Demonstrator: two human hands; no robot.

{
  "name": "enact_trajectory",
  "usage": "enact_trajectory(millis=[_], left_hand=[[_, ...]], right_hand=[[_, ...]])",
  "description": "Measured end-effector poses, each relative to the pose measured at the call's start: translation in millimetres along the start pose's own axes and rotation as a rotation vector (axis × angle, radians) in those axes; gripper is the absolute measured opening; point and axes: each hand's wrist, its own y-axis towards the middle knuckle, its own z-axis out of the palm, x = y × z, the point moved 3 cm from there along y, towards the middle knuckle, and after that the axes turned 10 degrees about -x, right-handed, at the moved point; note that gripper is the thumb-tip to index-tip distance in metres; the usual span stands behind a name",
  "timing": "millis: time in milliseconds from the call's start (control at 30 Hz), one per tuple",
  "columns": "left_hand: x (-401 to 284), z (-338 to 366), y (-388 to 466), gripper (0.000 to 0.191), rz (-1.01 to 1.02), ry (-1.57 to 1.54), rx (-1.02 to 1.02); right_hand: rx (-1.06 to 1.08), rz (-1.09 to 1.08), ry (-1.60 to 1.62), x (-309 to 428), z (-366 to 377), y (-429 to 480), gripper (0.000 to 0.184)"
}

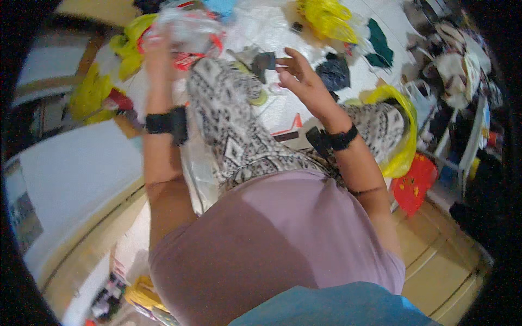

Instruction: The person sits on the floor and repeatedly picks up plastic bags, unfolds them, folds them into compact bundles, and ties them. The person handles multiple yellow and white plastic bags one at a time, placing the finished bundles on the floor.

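Observation:
My left hand [158, 47] is blurred and overlaps a clear plastic bag with red markings [191, 32]. Whether its fingers grip the bag is hidden by the blur. My right hand [301, 79] hovers over the white floor with its fingers apart and nothing in them. Just left of its fingertips is a small dark grey piece [266, 61], perhaps cloth or plastic. A crumpled black plastic bag [333, 73] lies to the right of that hand. My patterned trouser leg [228, 110] stretches between the two arms, with a yellow-green sole edge [259, 99] showing at the foot.
Yellow plastic bags lie at the left [91, 98], at the top [328, 18] and beside my right knee [401, 159]. A dark green piece [380, 45] is on the floor. A loaded rack [465, 150] stands at right, near a red bag [415, 183]. A white panel [77, 171] borders the left side.

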Motion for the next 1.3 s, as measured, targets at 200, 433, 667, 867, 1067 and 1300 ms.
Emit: enact_trajectory(millis=[200,433,667,867,1067,1300], left_hand=[[45.0,-36.4,106.1,0.069,-0.141,0.032,-0.216],[20.9,135.1,67.8,0.049,0.391,0.450,0.664],[107.4,364.9,-49.8,0.053,0.549,0.464,1.204],[191.7,496.7,-136.1,0.057,0.457,0.731,1.149],[194.9,553.6,-129.2,0.049,0.544,0.920,1.067],[207.9,548.9,-131.8,0.051,0.665,0.934,1.148]], right_hand=[[0.129,0.081,-0.299,-24.4,-36.2,9.7,0.035],[0.270,-0.046,-0.582,-31.6,-91.9,58.4,0.034],[0.403,-0.344,-0.585,-8.7,-101.1,60.5,0.036],[0.232,-0.203,-0.817,1.6,-145.1,77.4,0.031],[0.173,-0.061,-0.764,8.1,-165.7,84.0,0.030],[0.167,-0.033,-0.775,1.8,-171.0,85.5,0.030]])
